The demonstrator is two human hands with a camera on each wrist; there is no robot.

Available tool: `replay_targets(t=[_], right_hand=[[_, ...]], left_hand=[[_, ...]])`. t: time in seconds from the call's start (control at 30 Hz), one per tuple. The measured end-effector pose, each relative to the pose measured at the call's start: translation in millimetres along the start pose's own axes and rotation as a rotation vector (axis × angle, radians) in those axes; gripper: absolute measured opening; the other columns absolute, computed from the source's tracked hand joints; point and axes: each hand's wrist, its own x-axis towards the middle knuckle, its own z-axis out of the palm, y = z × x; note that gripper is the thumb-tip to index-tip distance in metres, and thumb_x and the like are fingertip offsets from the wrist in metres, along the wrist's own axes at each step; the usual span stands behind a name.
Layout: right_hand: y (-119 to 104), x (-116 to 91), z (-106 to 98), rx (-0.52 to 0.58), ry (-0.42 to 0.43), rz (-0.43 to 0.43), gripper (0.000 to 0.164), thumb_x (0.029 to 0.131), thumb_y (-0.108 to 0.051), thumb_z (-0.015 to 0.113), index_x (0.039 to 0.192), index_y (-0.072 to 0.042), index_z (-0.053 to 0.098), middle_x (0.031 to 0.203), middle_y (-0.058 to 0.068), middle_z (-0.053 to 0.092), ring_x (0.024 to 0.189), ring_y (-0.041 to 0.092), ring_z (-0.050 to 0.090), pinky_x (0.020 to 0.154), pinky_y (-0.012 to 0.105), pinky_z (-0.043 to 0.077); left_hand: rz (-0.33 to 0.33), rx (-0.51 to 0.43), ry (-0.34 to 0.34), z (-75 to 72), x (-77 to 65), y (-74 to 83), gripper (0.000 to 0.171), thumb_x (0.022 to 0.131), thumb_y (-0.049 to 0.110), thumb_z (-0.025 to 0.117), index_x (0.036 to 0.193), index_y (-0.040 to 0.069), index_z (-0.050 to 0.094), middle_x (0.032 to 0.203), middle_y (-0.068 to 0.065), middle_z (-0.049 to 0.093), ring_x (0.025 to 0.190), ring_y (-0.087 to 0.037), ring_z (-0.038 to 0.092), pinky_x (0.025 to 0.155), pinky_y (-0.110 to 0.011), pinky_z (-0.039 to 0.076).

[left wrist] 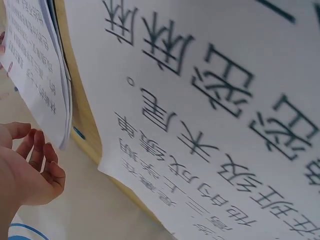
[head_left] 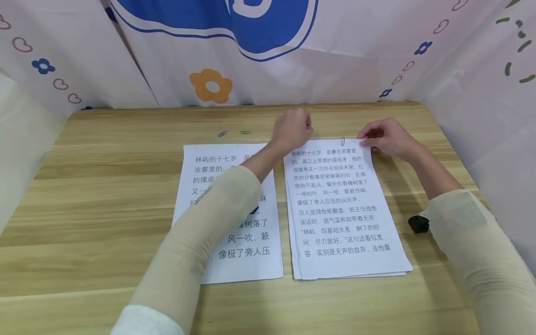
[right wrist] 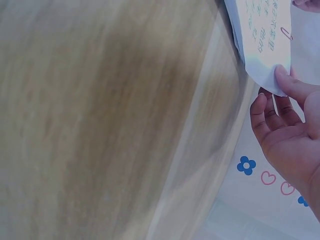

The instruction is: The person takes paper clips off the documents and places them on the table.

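In the head view my right hand (head_left: 387,138) pinches the top right corner of the right stack of printed paper (head_left: 339,218), thumb on the printed side, as the right wrist view also shows. My left hand (head_left: 293,128) is at the top edge of this stack, left of its middle. In the left wrist view its thumb and fingertips come together at the paper's edge, fingers curled. A red paper clip (head_left: 342,141) sits on the top edge between both hands. Under my left forearm lies a second printed stack (head_left: 234,270), partly hidden by the sleeve.
A blue paper clip (head_left: 222,134) and a green paper clip (head_left: 245,132) lie on the wooden table (head_left: 104,209) behind the left stack. A patterned cloth (head_left: 356,70) stands along the table's back edge, with white cloth at the sides.
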Motion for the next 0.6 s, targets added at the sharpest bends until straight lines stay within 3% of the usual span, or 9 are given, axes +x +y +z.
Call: replay_targets(t=[0.23,0.43,0.6], right_hand=[[1,0,-1,0.001,0.004,-0.018,0.013,0.098,0.003,0.067,0.110,0.005,0.072,0.109,0.021,0.067,0.086,0.030,0.057,0.065,0.024,0.051],[0,1,-1,0.009,-0.002,-0.021,0.014,0.098,0.001,0.067,0.111,0.005,0.072,0.111,0.021,0.068,0.088,0.030,0.058,0.067,0.024,0.052],[2,0,-2,0.017,-0.006,-0.015,0.015,0.099,0.000,0.067,0.112,0.004,0.072,0.112,0.020,0.068,0.087,0.028,0.059,0.067,0.024,0.052]], left_hand=[[0.072,0.012,-0.038,6.7,-2.0,19.8,0.011,0.096,0.007,0.062,0.087,0.010,0.068,0.083,0.000,0.065,0.071,-0.012,0.054,0.055,-0.021,0.035],[0.131,0.077,-0.110,14.6,-7.0,30.4,0.006,0.099,0.014,0.064,0.097,0.012,0.070,0.091,0.001,0.067,0.079,-0.011,0.057,0.064,-0.022,0.044],[0.176,0.087,-0.125,18.8,-8.3,36.6,0.009,0.100,0.016,0.064,0.103,0.012,0.071,0.097,0.001,0.068,0.083,-0.011,0.058,0.067,-0.022,0.044]])
